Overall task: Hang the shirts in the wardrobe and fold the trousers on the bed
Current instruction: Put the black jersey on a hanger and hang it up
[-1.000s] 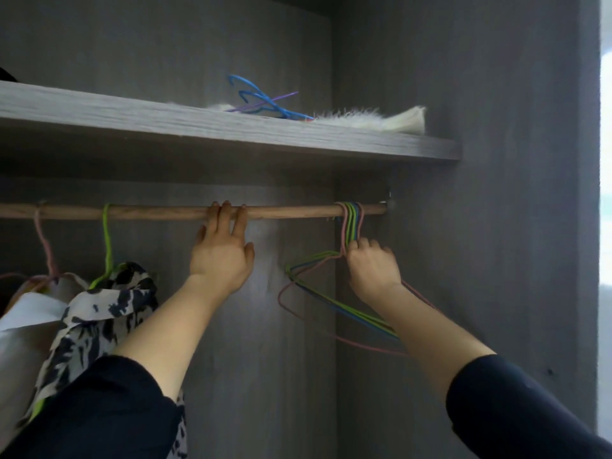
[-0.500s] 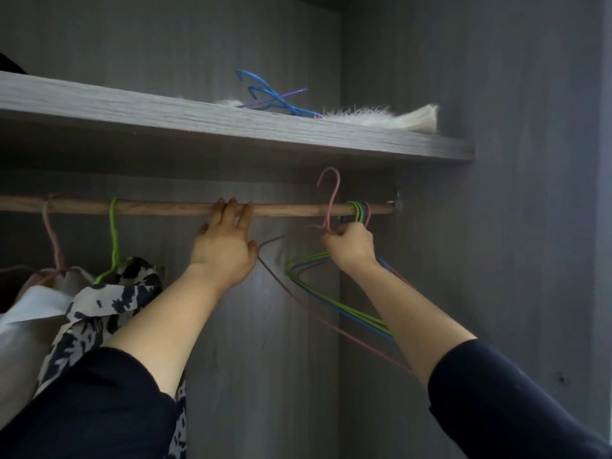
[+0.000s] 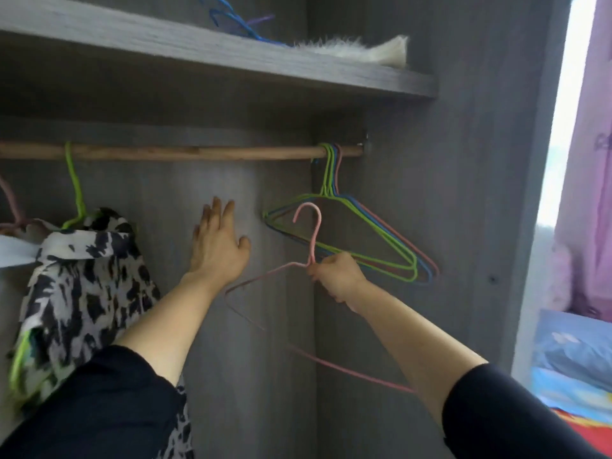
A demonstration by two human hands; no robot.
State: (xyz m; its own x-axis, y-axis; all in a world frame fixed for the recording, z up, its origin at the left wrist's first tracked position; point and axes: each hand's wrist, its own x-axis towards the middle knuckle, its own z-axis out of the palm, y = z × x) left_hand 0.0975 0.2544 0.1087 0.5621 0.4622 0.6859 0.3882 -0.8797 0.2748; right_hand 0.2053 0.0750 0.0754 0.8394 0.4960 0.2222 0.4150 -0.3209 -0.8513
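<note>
Pink wire hanger point(image 3: 311, 240) clamped at neck in right hand point(image 3: 334, 276), below rod point(image 3: 198, 153) w/ no shirt on it, left hand point(image 3: 218, 250) open & empty; hook could snag spare hangers point(image 3: 374, 233) just behind.

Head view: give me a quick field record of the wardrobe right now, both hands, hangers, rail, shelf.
left hand: open, empty, below the rail
right hand: shut on pink hanger, off the rail
rail: wooden, bundle of empty hangers at its right end
hung garment: black-and-white shirt on green hanger, left side
shelf: blue hangers, white furry item
</note>
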